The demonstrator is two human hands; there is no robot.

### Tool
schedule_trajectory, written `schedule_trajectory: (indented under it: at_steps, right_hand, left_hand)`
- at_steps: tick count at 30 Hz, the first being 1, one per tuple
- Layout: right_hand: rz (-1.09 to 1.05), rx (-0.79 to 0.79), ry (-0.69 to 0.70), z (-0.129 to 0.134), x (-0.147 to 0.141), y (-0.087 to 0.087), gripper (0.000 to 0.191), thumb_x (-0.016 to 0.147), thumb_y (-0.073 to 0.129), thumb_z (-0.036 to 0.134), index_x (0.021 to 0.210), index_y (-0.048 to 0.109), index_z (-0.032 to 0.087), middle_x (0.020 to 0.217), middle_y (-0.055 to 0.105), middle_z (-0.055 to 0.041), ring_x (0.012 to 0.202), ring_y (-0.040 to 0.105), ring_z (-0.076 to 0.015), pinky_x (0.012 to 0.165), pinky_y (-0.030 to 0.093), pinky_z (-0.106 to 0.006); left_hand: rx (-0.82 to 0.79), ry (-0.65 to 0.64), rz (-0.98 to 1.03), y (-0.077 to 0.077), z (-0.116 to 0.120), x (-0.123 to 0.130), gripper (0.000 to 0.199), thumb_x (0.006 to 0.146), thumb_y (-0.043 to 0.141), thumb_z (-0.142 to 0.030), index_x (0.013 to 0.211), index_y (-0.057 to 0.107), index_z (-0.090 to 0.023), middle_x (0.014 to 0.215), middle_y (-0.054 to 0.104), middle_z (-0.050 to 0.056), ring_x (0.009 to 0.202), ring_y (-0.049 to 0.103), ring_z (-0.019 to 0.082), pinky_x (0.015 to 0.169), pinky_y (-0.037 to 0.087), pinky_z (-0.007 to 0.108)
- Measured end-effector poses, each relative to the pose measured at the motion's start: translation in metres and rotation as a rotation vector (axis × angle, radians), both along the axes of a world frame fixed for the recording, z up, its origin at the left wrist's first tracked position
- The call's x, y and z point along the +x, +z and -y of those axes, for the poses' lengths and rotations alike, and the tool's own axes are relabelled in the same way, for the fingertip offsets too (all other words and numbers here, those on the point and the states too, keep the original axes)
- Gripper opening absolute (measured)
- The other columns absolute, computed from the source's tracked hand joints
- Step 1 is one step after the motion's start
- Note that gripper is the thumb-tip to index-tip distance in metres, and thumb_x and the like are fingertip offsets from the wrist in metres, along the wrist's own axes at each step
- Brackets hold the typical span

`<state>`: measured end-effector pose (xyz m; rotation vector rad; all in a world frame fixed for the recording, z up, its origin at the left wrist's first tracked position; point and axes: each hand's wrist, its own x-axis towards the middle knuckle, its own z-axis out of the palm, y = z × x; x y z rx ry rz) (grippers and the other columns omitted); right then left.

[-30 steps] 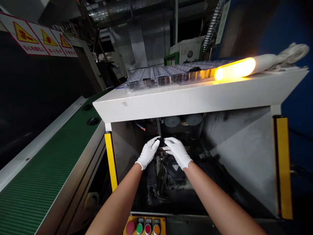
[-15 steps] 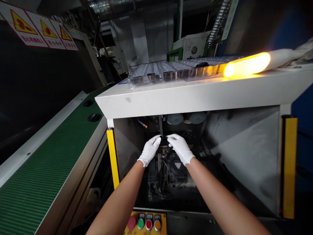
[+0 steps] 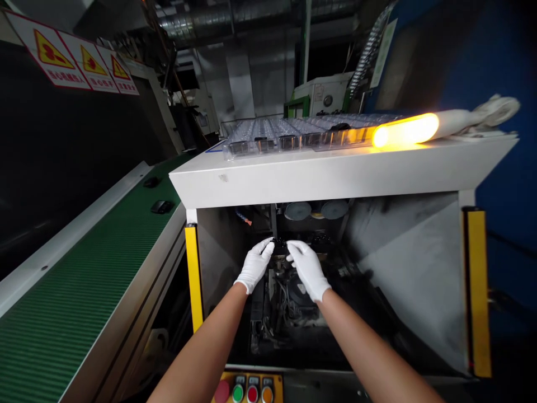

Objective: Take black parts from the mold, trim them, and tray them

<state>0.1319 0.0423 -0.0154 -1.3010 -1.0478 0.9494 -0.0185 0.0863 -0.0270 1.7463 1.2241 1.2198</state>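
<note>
Inside the machine's opening, my left hand (image 3: 255, 264) in a white glove pinches a small black part (image 3: 279, 242) between thumb and fingers. From the other side, the bent fingertips of my gloved right hand (image 3: 308, 267) close at the part's right edge. Against the dark background the part's exact shape is hard to make out. Both hands are above the dark mechanism (image 3: 300, 294) with its cables. Behind them are two grey round discs (image 3: 297, 210) under the white top.
A green ribbed conveyor (image 3: 104, 257) on the left carries two black pieces (image 3: 162, 207). Clear plastic trays (image 3: 251, 147) and a glowing yellow lamp (image 3: 406, 130) rest on the white housing (image 3: 319, 179). Yellow posts (image 3: 478, 291) flank the opening; a button panel (image 3: 247, 386) is below.
The view has shifted slightly, so the housing appears lower and its right side further left. Both hands stay at the black part; the right fingers look a little more spread.
</note>
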Motion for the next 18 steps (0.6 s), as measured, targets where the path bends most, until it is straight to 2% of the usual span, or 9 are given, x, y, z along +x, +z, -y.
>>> schedule_trajectory:
  at_steps: [4,5,7,9,10,15,18]
  right_hand:
    - [0.128,0.107,-0.164,0.029,0.027,-0.010,0.039,0.085,0.053,0.051,0.105,0.069,0.021,0.106,0.071,-0.0083,0.088,0.064,-0.0212,0.081,0.050,-0.037]
    - [0.156,0.131,-0.231,0.032,0.039,-0.013,0.039,0.085,0.054,0.051,0.104,0.069,0.021,0.106,0.071,-0.0090,0.091,0.064,-0.0222,0.084,0.049,-0.038]
    - [0.153,0.140,-0.330,0.031,0.065,-0.016,0.041,0.085,0.055,0.051,0.107,0.068,0.020,0.108,0.070,-0.0097,0.092,0.062,-0.0223,0.085,0.049,-0.039]
    - [0.095,0.101,-0.331,0.026,0.087,-0.017,0.045,0.084,0.055,0.053,0.115,0.065,0.020,0.111,0.069,-0.0091,0.090,0.062,-0.0206,0.080,0.049,-0.037]
    - [0.066,0.076,-0.294,0.023,0.096,-0.018,0.047,0.084,0.056,0.053,0.118,0.064,0.021,0.113,0.069,-0.0086,0.088,0.062,-0.0197,0.077,0.049,-0.035]
    - [-0.026,-0.007,-0.053,0.011,0.115,-0.018,0.050,0.082,0.060,0.055,0.120,0.066,0.024,0.123,0.066,-0.0073,0.089,0.064,-0.0178,0.071,0.047,-0.030]
    - [-0.108,-0.027,-0.010,0.008,0.116,-0.018,0.049,0.080,0.064,0.053,0.119,0.067,0.023,0.121,0.067,-0.0073,0.086,0.064,-0.0163,0.069,0.046,-0.028]
  left_hand:
    - [0.401,0.300,-0.158,0.005,0.031,0.004,0.026,0.093,0.052,-0.028,0.108,0.070,-0.018,0.107,0.072,0.010,0.102,0.065,0.022,0.100,0.050,0.043]
    - [0.473,0.310,-0.158,0.007,0.039,0.010,0.024,0.093,0.051,-0.026,0.107,0.070,-0.018,0.103,0.073,0.010,0.099,0.066,0.020,0.097,0.051,0.041]
    - [0.525,0.177,-0.139,0.008,0.050,0.027,0.024,0.094,0.049,-0.023,0.110,0.068,-0.020,0.104,0.072,0.008,0.099,0.065,0.018,0.095,0.053,0.036]
    - [0.462,0.007,-0.126,0.007,0.051,0.050,0.029,0.095,0.047,-0.022,0.118,0.064,-0.020,0.115,0.069,0.009,0.108,0.064,0.017,0.100,0.051,0.035]
    - [0.401,-0.031,-0.117,0.005,0.048,0.061,0.032,0.095,0.046,-0.023,0.123,0.062,-0.019,0.120,0.067,0.010,0.113,0.062,0.018,0.103,0.049,0.036]
    - [0.109,-0.036,-0.009,-0.002,0.023,0.102,0.040,0.094,0.047,-0.028,0.129,0.059,-0.013,0.134,0.060,0.015,0.126,0.055,0.022,0.114,0.038,0.042]
    - [-0.017,-0.124,0.152,0.000,0.014,0.115,0.035,0.092,0.052,-0.030,0.121,0.065,-0.016,0.128,0.065,0.012,0.118,0.059,0.020,0.110,0.041,0.039]
